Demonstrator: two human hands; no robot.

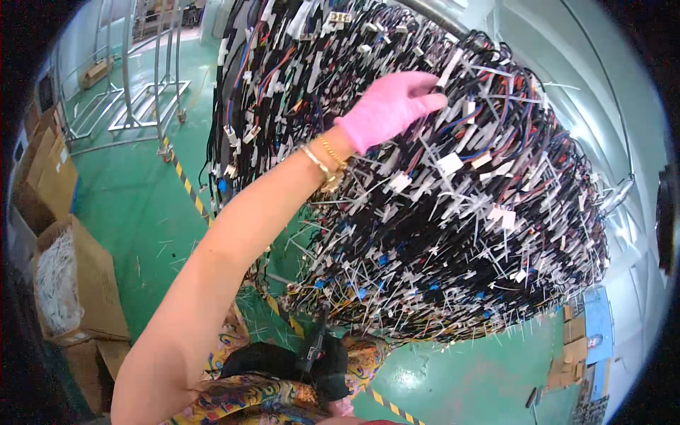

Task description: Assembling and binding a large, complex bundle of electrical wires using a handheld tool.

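Observation:
My left hand (389,106), in a pink glove, reaches up to a thick hanging mass of wire harnesses (418,248). Its thumb and fingers close around a black cable bundle with a white sleeve (449,69) near the top. The harnesses are mostly black, with red and blue wires, white connectors and many white cable-tie tails sticking out. Low in front of my body, a bit of pink glove shows my right hand (341,407); its fingers are hidden. Just above it is a black handheld tool (310,354), and I cannot tell whether that hand holds it.
A metal bar (435,18) runs above the harnesses. On the left stands an open cardboard box (99,290) with white strips inside. Metal frame racks (152,106) are at the far left. Yellow-black tape (185,180) crosses the green floor. Cartons (572,347) sit at the right.

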